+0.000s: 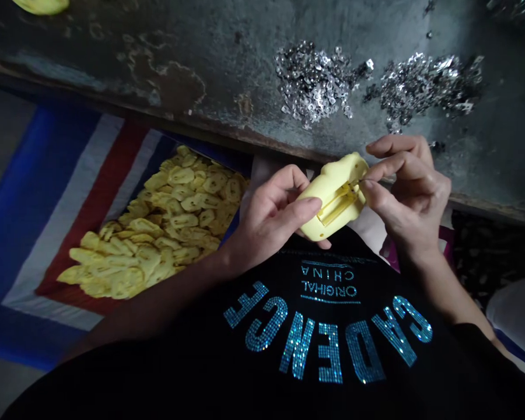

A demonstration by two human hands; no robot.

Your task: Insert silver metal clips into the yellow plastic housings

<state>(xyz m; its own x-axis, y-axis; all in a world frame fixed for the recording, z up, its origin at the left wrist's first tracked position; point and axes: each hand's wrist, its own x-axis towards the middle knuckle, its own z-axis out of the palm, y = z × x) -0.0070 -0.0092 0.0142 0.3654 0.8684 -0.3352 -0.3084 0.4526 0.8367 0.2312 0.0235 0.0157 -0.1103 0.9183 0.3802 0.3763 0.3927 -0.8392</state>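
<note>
A yellow plastic casing [326,195] with a rectangular battery compartment is gripped in my left hand [275,207], thumb on its face and fingers beneath. It is held tilted, just off the table's front edge. The thumb and index finger of my right hand [402,186] pinch a small metal contact piece [356,182] at the upper right end of the compartment. Most of that piece is hidden by the fingertips and the slot. Beyond my hands, two piles of shiny small metal contact pieces [317,81] [424,87] lie on the table.
The worn metal table [227,70] runs across the top, its edge close to my hands. Below left, a blue, white and red striped sack [85,216] holds many yellow plastic parts [179,216]. Another yellow piece [41,4] lies at the table's far left.
</note>
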